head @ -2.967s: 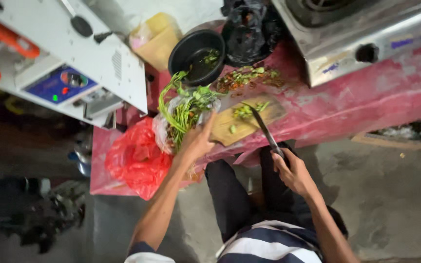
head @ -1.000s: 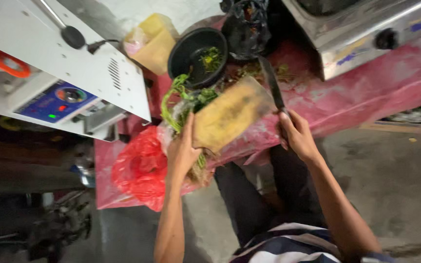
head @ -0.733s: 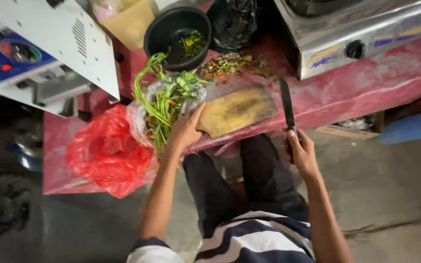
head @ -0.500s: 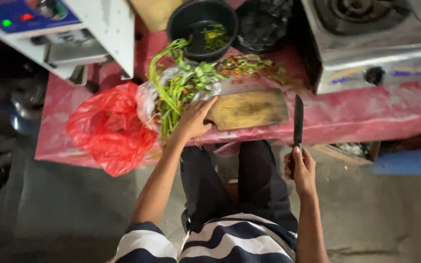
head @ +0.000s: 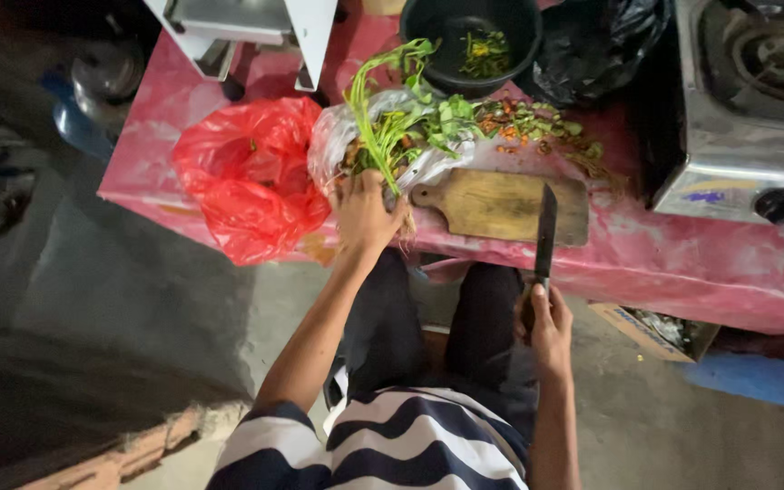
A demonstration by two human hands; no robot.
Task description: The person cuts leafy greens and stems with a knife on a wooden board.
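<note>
In the head view, the knife (head: 545, 227), which half a second before stood upright clear of the table, now rested blade-down across the right end of the wooden cutting board (head: 501, 205) at frame centre, the right hand (head: 546, 325) clamped on its handle, so the cutting looked paused. The left hand (head: 363, 210) had stayed closed on the leafy greens (head: 401, 122) in their clear bag, just left of the board. The pink table (head: 682, 263) also held a red plastic bag (head: 249, 172) at left, a black bowl (head: 470, 41) at top and a gas stove (head: 755, 109) upper right, over grey concrete floor (head: 138, 318).
</note>
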